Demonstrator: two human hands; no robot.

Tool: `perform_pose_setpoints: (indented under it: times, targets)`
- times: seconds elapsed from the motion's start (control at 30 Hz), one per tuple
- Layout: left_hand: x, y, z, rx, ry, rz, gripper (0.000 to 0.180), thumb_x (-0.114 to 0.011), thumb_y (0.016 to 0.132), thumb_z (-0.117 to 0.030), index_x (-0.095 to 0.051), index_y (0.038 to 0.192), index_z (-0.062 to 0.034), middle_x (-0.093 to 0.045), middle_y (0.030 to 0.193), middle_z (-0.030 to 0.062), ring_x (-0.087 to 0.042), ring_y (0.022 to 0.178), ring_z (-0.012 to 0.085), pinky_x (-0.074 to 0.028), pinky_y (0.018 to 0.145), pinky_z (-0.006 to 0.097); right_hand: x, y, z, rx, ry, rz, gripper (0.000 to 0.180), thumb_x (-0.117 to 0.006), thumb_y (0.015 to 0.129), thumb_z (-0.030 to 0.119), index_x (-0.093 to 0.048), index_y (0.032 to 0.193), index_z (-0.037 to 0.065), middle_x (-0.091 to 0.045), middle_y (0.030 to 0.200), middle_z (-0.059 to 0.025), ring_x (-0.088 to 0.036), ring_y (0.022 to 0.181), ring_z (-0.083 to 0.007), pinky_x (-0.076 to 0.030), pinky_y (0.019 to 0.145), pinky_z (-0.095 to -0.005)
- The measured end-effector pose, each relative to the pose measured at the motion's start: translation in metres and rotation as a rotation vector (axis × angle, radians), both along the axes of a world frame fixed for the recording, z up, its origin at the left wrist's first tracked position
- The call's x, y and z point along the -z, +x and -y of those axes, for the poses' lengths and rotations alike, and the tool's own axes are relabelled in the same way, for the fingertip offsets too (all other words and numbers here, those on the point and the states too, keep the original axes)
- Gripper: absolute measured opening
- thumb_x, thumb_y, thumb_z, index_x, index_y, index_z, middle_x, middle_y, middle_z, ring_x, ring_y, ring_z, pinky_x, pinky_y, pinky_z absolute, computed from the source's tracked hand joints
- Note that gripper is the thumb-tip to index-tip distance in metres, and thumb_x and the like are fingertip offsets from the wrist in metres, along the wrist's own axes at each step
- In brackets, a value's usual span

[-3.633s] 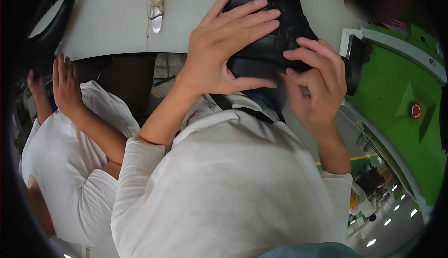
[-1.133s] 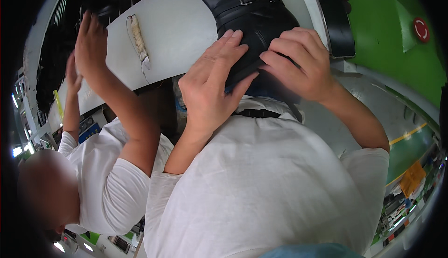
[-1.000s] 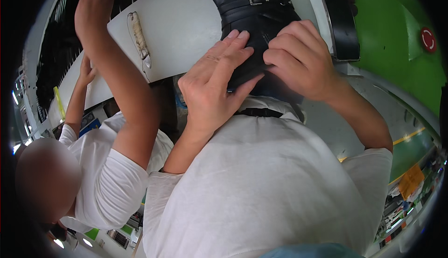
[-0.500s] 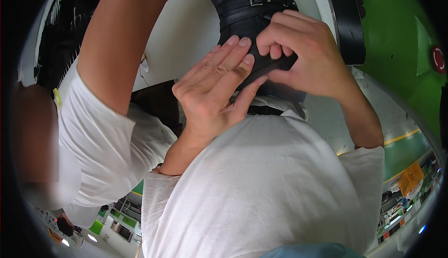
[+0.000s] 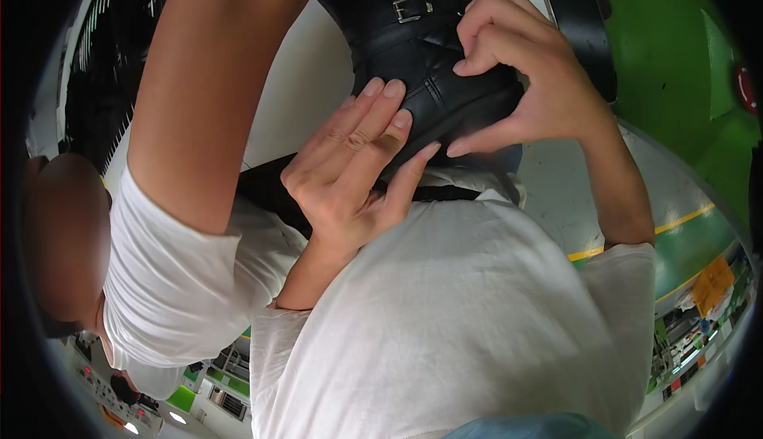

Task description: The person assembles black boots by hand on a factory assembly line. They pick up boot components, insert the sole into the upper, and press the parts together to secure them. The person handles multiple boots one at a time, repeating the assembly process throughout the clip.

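Note:
Across the top middle lies a black leather boot (image 5: 441, 81) with quilted panels and a strap with a silver buckle (image 5: 408, 10). Flat on its left side rests my left hand (image 5: 346, 149); its fingers are stretched out, and the thumb lies apart near the boot's near edge. Over the right side, my right hand (image 5: 540, 81) is open, fingers curled and thumb well away from them. Its thumb tip is at the near edge and a fingertip is by the quilted part. Whether the boot's underside is touched is hidden.
Right of the boot, a dark phone (image 5: 584, 38) lies by a green surface (image 5: 664, 50) with a red round button (image 5: 744, 89). A co-worker's bare arm (image 5: 211, 97) reaches across on the left, above the white table (image 5: 298, 81).
My right hand has opened from a pinch on the leather, its thumb and fingers spreading apart. The boot and my left hand have shifted left and slightly nearer.

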State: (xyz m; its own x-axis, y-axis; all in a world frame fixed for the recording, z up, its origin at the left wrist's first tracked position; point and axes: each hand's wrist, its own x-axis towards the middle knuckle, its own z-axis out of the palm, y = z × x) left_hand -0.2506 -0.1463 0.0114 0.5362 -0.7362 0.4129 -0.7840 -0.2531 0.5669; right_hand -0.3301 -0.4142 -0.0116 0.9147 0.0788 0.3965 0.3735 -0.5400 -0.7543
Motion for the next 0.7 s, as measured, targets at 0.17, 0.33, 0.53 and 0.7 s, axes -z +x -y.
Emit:
perform_pose_setpoints:
  times: [0.17, 0.33, 0.53, 0.7]
  targets:
    - [0.003, -0.001, 0.000, -0.032, -0.018, 0.000, 0.031, -0.100, 0.072, -0.011, -0.084, 0.096, 0.0011, -0.086, 0.121, 0.0189, -0.083, 0.121, 0.0360, -0.067, 0.099, 0.046, 0.012, -0.001, 0.004, 0.025, 0.056, -0.010, 0.068, -0.113, 0.052, 0.032, -0.075, 0.104, 0.010, -0.065, 0.116, -0.0052, -0.065, 0.115, -0.0273, -0.054, 0.096, -0.0407]
    - [0.014, -0.002, 0.001, -0.060, -0.089, 0.000, 0.030, -0.100, 0.074, -0.013, -0.084, 0.096, -0.0003, -0.086, 0.121, 0.0179, -0.083, 0.120, 0.0362, -0.067, 0.101, 0.045, 0.024, -0.006, -0.001, 0.177, 0.240, -0.044, 0.117, -0.115, 0.049, 0.032, -0.063, 0.152, 0.011, -0.062, 0.148, -0.0096, -0.064, 0.134, -0.0290, -0.052, 0.114, -0.0435]
    - [0.013, -0.005, -0.013, 0.078, -0.048, 0.071, 0.040, -0.105, 0.070, -0.014, -0.084, 0.101, -0.0009, -0.086, 0.121, 0.0172, -0.082, 0.124, 0.0341, -0.064, 0.108, 0.045, 0.015, 0.007, -0.026, 0.351, 0.981, -0.510, 0.117, -0.105, 0.080, 0.025, -0.038, 0.172, 0.000, -0.070, 0.147, -0.0177, -0.070, 0.131, -0.0256, -0.058, 0.111, -0.0387]
    - [0.039, -0.011, -0.042, 0.166, -0.141, 0.141, 0.060, -0.110, 0.062, -0.032, -0.083, 0.108, -0.0039, -0.085, 0.125, 0.0158, -0.081, 0.123, 0.0387, -0.066, 0.103, 0.046, -0.006, -0.023, -0.048, 0.447, 0.788, -0.563, 0.068, -0.104, 0.079, 0.018, -0.072, 0.135, -0.003, -0.081, 0.122, -0.0103, -0.078, 0.109, -0.0196, -0.063, 0.101, -0.0349]
